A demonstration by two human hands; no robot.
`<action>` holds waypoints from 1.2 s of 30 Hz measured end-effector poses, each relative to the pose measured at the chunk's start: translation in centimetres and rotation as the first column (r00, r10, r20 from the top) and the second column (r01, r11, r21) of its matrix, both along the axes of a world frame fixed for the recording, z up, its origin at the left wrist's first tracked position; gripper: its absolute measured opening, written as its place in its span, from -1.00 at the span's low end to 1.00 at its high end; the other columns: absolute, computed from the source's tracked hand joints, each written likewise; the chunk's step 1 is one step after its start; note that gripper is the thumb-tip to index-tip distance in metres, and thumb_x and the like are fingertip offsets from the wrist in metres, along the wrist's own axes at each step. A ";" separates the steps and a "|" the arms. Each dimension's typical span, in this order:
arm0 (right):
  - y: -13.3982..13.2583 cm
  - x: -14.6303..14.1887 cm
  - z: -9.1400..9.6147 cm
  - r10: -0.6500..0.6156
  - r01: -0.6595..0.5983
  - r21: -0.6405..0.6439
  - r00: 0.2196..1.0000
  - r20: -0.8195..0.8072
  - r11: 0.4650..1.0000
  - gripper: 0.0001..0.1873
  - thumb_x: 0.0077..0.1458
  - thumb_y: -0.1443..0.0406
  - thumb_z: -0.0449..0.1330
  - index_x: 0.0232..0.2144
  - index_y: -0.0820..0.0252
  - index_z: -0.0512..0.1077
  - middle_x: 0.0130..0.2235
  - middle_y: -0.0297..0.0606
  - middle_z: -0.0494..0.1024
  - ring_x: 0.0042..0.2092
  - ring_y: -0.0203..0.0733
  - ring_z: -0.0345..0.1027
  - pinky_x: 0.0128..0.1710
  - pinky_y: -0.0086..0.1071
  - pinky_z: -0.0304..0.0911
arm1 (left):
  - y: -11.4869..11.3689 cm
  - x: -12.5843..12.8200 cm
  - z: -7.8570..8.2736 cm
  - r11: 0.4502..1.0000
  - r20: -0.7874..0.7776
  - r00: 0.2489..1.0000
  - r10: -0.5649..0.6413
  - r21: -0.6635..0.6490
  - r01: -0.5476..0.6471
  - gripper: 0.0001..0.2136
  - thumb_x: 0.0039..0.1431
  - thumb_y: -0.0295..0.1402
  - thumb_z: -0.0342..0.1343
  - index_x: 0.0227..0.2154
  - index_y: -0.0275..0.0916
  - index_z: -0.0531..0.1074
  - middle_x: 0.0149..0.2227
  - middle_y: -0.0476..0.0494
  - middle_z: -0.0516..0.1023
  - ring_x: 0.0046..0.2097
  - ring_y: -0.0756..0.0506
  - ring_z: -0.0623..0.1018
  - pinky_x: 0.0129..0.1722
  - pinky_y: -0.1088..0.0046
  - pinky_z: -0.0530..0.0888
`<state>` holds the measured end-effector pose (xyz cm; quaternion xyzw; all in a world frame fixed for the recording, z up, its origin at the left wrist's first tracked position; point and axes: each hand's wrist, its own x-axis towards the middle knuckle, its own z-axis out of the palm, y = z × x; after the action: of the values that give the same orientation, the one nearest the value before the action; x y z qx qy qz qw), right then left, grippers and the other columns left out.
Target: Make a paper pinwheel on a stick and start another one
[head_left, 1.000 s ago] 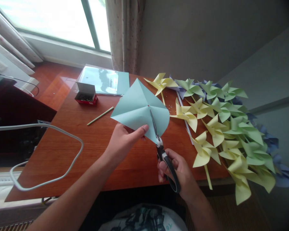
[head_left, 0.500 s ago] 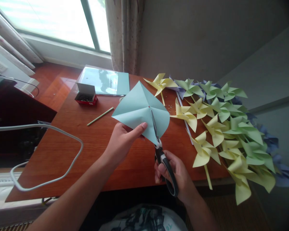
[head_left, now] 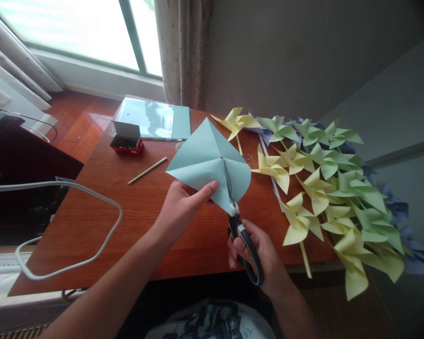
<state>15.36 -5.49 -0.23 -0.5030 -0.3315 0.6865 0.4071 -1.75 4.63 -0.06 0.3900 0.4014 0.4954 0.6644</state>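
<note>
A creased light-blue paper square (head_left: pixel 198 157) with a small mark at its centre is held up over the table, one corner pointing away from me. My left hand (head_left: pixel 183 202) pinches its lower left part, thumb on top and fingers beneath. My right hand (head_left: pixel 256 249) grips a pair of scissors (head_left: pixel 237 223) by its black and grey handles. The blades lie along the crease from the near corner, with their tips just short of the centre mark. One blade is over the paper; the other is hidden under it.
Several yellow pinwheels (head_left: pixel 298 219) and green pinwheels (head_left: pixel 327 160) crowd the right of the wooden table (head_left: pixel 127 245), purple ones behind. A small red box (head_left: pixel 127 143), a pale green paper stick (head_left: pixel 147 170) and a plastic-covered blue paper pack (head_left: pixel 155 120) lie left. A white cable (head_left: pixel 106 200) loops at the left.
The paper, both hands and the scissors have shifted slightly to the right together. The blades keep nearly the same place along the crease, and both grips are unchanged.
</note>
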 end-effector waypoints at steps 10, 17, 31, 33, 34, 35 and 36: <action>0.0 0.0 -0.1 -0.017 0.017 -0.013 1.000 -0.005 1.000 -0.52 0.03 -0.02 0.41 -0.36 0.18 0.31 -0.51 -0.45 0.39 -0.53 -0.39 0.32 -0.50 -0.51 0.23 | 0.0 0.0 -0.1 1.000 -0.009 1.000 0.000 0.010 0.000 -0.81 0.11 -0.27 0.36 -0.40 -0.30 0.54 -0.42 -0.06 0.57 -0.39 -0.03 0.52 -0.38 0.46 0.48; -0.4 0.3 -0.5 0.080 -0.080 0.002 0.996 -0.031 0.997 -0.48 0.00 -0.05 0.42 -0.31 0.17 0.31 -0.44 -0.44 0.38 -0.47 -0.37 0.32 -0.45 -0.47 0.21 | 0.3 -0.2 0.3 0.997 0.094 0.992 0.080 0.001 -0.081 -0.86 0.10 -0.34 0.36 -0.36 -0.32 0.59 -0.40 -0.10 0.60 -0.37 -0.04 0.53 -0.39 0.48 0.49; 0.2 5.1 0.4 -0.279 0.171 0.329 0.907 0.316 0.929 -0.69 0.11 0.08 0.35 -0.20 0.14 0.53 -0.18 -0.23 0.58 -0.23 -0.18 0.46 -0.20 -0.33 0.35 | 0.8 -1.4 1.7 0.981 0.282 0.957 -0.072 -0.154 0.119 -0.86 -0.09 -0.36 0.38 -0.42 -0.26 0.61 -0.41 -0.12 0.63 -0.44 -0.08 0.55 -0.46 0.48 0.45; 1.3 5.3 0.7 -0.370 0.244 0.367 0.869 0.329 0.898 -0.71 0.11 0.13 0.36 -0.16 0.13 0.52 -0.13 -0.21 0.60 -0.18 -0.15 0.48 -0.12 -0.28 0.35 | 0.6 -1.5 1.9 0.954 0.288 0.936 -0.201 -0.161 0.254 -0.87 -0.13 -0.34 0.39 -0.49 -0.26 0.61 -0.49 -0.10 0.61 -0.52 -0.06 0.51 -0.51 0.48 0.42; 1.9 5.2 0.8 -0.389 0.260 0.376 0.862 0.326 0.889 -0.72 0.11 0.15 0.36 -0.16 0.12 0.51 -0.11 -0.20 0.61 -0.15 -0.12 0.48 -0.11 -0.26 0.35 | 0.5 -1.6 1.9 0.939 0.289 0.925 -0.248 -0.165 0.303 -0.88 -0.14 -0.34 0.39 -0.51 -0.25 0.61 -0.53 -0.09 0.59 -0.55 -0.04 0.49 -0.53 0.48 0.41; 2.3 5.0 0.9 -0.402 0.272 0.381 0.858 0.319 0.884 -0.72 0.09 0.16 0.38 -0.17 0.10 0.51 -0.12 -0.23 0.61 -0.16 -0.13 0.47 -0.11 -0.27 0.34 | 0.4 -1.6 2.0 0.925 0.284 0.916 -0.285 -0.170 0.340 -0.88 -0.15 -0.33 0.39 -0.52 -0.25 0.61 -0.55 -0.08 0.58 -0.56 -0.04 0.48 -0.55 0.48 0.40; 2.6 4.8 0.9 -0.408 0.279 0.381 0.856 0.318 0.882 -0.72 0.06 0.18 0.39 -0.17 0.08 0.50 -0.15 -0.27 0.60 -0.17 -0.15 0.45 -0.14 -0.28 0.34 | 0.3 -1.7 2.1 0.919 0.262 0.917 -0.301 -0.177 0.352 -0.87 -0.17 -0.33 0.39 -0.53 -0.25 0.62 -0.56 -0.09 0.58 -0.57 -0.04 0.48 -0.56 0.48 0.40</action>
<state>20.14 -2.87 0.70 -0.6076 -0.4165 0.4242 0.5267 -3.40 4.97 2.01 0.3159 0.3030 0.3711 0.8190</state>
